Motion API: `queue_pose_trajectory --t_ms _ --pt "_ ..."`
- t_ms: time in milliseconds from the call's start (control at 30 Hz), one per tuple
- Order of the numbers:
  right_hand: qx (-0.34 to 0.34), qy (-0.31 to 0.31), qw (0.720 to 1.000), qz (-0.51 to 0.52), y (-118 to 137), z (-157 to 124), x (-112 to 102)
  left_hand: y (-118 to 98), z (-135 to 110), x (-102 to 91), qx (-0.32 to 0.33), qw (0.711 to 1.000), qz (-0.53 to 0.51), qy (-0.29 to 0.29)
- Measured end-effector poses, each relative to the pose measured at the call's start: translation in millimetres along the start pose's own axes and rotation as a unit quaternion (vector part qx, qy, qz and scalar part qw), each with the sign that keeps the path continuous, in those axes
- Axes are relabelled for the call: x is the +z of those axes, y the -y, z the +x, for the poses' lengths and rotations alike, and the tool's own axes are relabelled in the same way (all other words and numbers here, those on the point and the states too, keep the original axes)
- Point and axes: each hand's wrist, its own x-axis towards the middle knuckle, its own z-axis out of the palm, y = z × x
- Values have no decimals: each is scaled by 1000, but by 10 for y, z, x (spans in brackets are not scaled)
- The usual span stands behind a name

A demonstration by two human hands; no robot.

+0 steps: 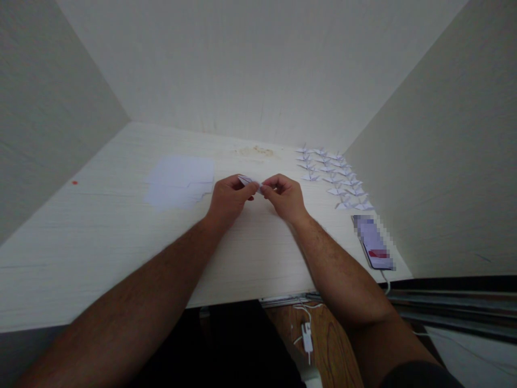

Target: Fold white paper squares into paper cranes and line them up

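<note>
Paper point(244, 181), folded to a point, sits at the frame's centre, pinched between closed thumb and fingers by the left hand point(229, 198) and right hand point(286, 197). From where I stand, an uneven tug between them could tear it or skew its creases.

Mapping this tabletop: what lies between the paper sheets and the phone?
The left hand, the right hand and the folded paper they hold, in the head view.

The left hand point(229, 198) and right hand point(287, 198) are pinching a folded paper point(244, 180); white sheets point(177, 180) are lying at its nine o'clock, paper cranes point(344, 172) at three, and a phone point(372, 241) at four.
</note>
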Motion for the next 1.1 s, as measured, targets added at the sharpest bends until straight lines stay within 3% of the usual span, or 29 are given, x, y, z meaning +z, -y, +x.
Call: queue_pose_trajectory --t_ms 267,500,1100 --pt "-22 -1 1000 -2 -27 -11 25 -14 -5 -2 5 1000 30 -1" --pt "-3 3 1000 15 -24 -14 46 -25 -21 -4 12 999 29 5" --pt "-27 -20 999 3 -21 -40 112 50 -20 61 9 998 -51 -27"
